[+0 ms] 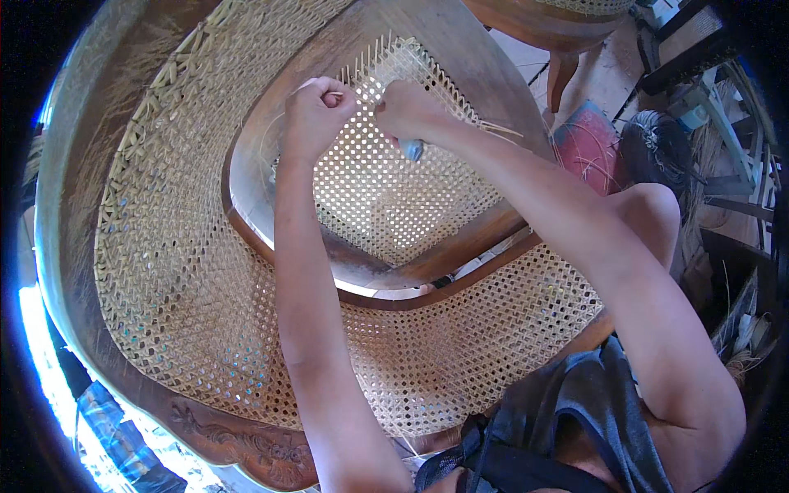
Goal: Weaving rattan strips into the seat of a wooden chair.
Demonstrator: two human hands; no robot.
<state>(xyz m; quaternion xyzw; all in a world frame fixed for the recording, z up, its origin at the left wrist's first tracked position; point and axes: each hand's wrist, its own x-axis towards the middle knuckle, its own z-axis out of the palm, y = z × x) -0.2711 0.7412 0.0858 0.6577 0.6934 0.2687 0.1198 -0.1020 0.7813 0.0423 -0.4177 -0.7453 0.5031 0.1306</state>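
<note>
A woven cane seat panel (378, 197) fills the opening of a wooden seat frame (460, 49). A row of short cane ends (367, 59) sticks up along the panel's upper left edge. Over that edge my left hand (316, 111) is closed, with thumb and finger pinching what looks like a thin cane strand. Just to its right, my right hand (411, 111) is wrapped round a tool with a light blue handle (411, 149); the tool's working end is hidden by the fist. Loose cane strands (497, 130) poke out past the panel's right corner.
The chair's curved cane back (197, 246) surrounds the seat on the left and near side, with a carved wooden rail (246, 444). Another wooden seat (551, 25) stands at the top. A red sheet-like thing (585, 144) and a dark coil (653, 144) lie on the right.
</note>
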